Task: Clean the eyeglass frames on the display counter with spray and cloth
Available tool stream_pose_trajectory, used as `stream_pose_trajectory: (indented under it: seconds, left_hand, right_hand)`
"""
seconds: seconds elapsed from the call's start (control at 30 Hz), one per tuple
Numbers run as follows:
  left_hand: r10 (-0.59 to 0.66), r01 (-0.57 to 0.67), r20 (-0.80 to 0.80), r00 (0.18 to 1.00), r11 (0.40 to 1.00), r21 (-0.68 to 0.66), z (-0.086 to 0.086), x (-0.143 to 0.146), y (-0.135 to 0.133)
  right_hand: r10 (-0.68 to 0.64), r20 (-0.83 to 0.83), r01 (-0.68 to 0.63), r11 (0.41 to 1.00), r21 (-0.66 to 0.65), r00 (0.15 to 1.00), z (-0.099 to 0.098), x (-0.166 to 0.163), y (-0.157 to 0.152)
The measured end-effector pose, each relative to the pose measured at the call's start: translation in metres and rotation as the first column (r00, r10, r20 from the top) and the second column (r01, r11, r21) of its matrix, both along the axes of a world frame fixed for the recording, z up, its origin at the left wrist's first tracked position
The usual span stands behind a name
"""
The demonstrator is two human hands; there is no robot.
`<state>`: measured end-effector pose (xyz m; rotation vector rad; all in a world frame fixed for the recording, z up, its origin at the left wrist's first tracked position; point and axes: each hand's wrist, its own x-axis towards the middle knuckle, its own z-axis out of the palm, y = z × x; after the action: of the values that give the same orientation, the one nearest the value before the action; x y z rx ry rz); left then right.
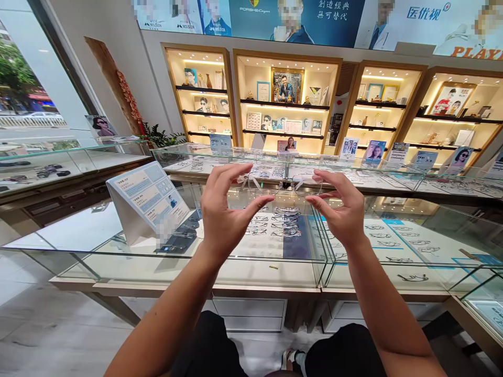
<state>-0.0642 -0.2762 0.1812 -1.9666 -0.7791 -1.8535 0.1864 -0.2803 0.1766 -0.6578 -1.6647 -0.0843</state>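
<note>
A pair of eyeglasses [265, 185] with thin rims and clear lenses is held up level above the glass display counter. My left hand [223, 207] grips its left side, the thumb below the lens and the fingers above and behind. On the other side, my right hand [343, 204] holds the right end in the same way, thumb under the rim. Both temples seem to point toward the fingers, though their ends are partly hidden. Under the counter glass, several rows of eyeglass frames [286, 222] lie below and between my hands.
A folded white sign [145, 201] stands on the counter at the left. Further glass cases [236, 163] with frames and small signs run behind. Lit wall shelves [285, 107] stand at the back. The counter's front edge [271, 290] is close to my knees.
</note>
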Motion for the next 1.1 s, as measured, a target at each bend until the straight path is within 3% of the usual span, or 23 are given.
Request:
stream_pose_trajectory:
  seconds: [0.5,1.1]
  left_hand:
    - [0.134,-0.125,-0.032,0.990,0.971,0.204,-0.006,0.008,-0.004]
    - [0.171,-0.164,-0.040,0.984,0.975,0.148,-0.007,0.017,-0.008]
  right_hand:
    - [-0.017,0.039,0.016,1.000,0.026,0.999,-0.007,0.002,0.009]
    - [0.061,0.030,-0.057,0.992,-0.111,0.998,-0.016,0.007,0.025]
